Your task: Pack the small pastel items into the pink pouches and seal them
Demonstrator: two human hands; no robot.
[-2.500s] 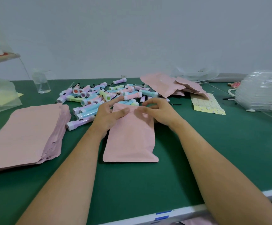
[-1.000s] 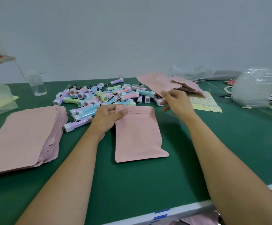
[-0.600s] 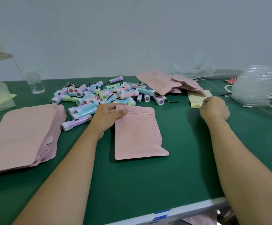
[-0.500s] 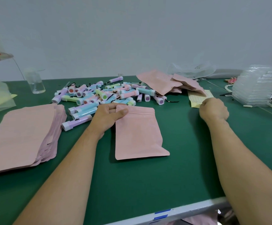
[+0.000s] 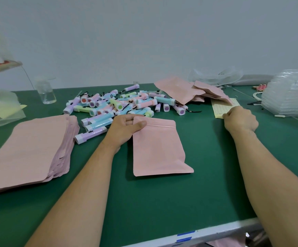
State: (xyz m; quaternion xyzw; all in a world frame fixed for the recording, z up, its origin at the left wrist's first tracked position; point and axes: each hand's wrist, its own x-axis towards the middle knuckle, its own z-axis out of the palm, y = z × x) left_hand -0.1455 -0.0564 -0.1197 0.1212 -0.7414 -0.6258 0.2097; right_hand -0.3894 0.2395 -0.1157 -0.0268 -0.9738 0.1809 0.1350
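Landmark: the single pink pouch (image 5: 158, 148), flat on the green table (image 5: 162, 202), zip end away from the person.

- Far left of the pouch: one clear plastic bag (image 5: 0, 107) with yellow sheets inside.
- Left of the pouch: one stack of empty pouches (image 5: 27, 148), too many to count.
- Behind-left of the pouch: one clear bottle (image 5: 46, 93), upright.
- Behind the pouch: one pile of pastel items (image 5: 119, 104) in pink, blue, purple and green. It is too tangled for an exact count, a few dozen. Three long ones lie apart from the pile, just left of the pouch's top corner.
- Left hand (image 5: 125, 127): at the pouch's top-left corner, clamped on it, thumb on top and fingers curled behind the edge.
- Behind-right of the pouch: a loose heap of pink bags (image 5: 185, 91), at least three.
- Right of the pouch: one yellow dotted sheet (image 5: 219, 108), partly under that heap.
- Right hand (image 5: 240, 120): well right of the pouch and not touching it. Knuckles up, fingers curled, fingertips at the sheet's near edge. Cannot tell whether it pinches anything.
- Far right of the pouch: one stack of clear plastic trays (image 5: 290, 97).
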